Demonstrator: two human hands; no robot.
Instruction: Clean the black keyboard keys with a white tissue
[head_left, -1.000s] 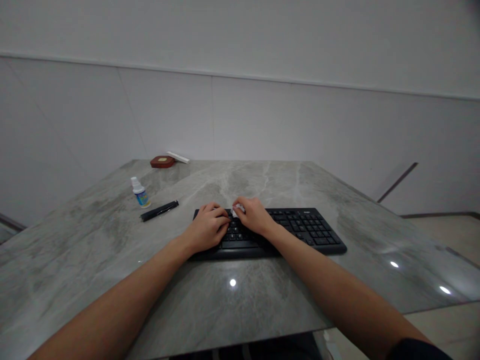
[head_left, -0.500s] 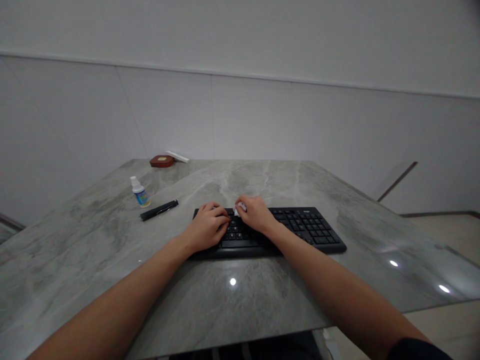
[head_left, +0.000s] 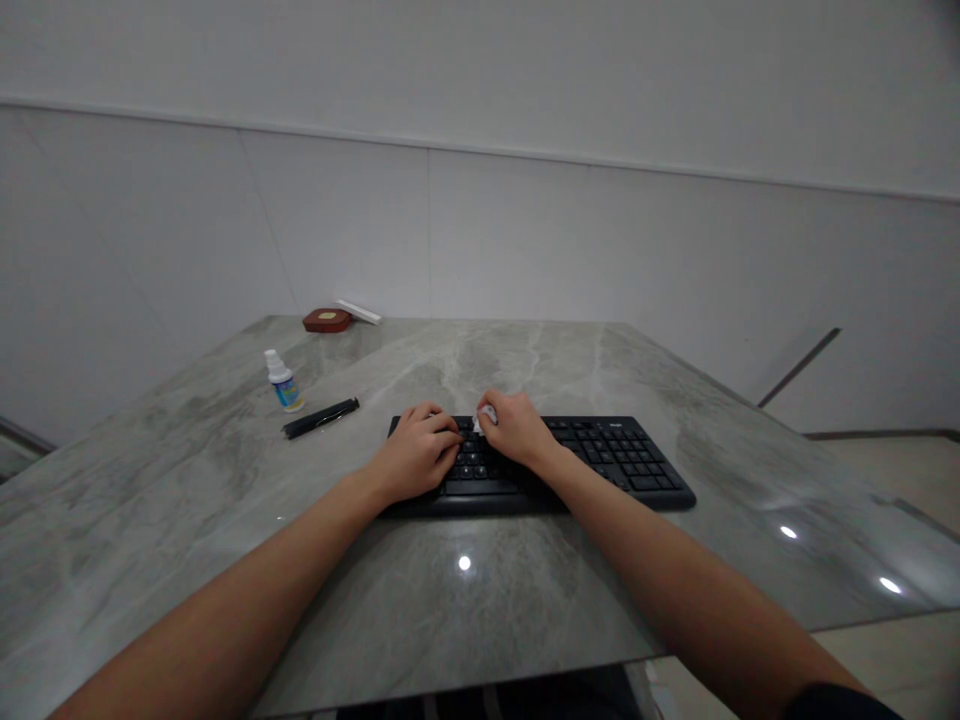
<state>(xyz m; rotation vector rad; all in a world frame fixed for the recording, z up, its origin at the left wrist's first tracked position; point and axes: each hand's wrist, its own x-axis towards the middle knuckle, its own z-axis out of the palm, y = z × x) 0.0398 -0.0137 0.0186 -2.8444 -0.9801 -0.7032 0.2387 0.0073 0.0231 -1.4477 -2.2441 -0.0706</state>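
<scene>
A black keyboard lies flat on the marble-patterned table. Over its left end rests my left hand, fingers bent and apart, touching the keys with nothing held in them. Close beside it, my right hand is closed around a crumpled white tissue, pressed to the upper keys left of the keyboard's middle. My hands hide part of the keys, and most of the tissue is covered by my right fingers.
Left of the keyboard lie a black folded or capped stick-like object and a white bottle with a blue label. A brown case and a white flat bar sit near the wall at the table's far edge.
My right hand has curled more tightly and turned slightly, bringing the tissue a little to the right. My left hand stays in place on the keyboard. The view has shifted very slightly.
</scene>
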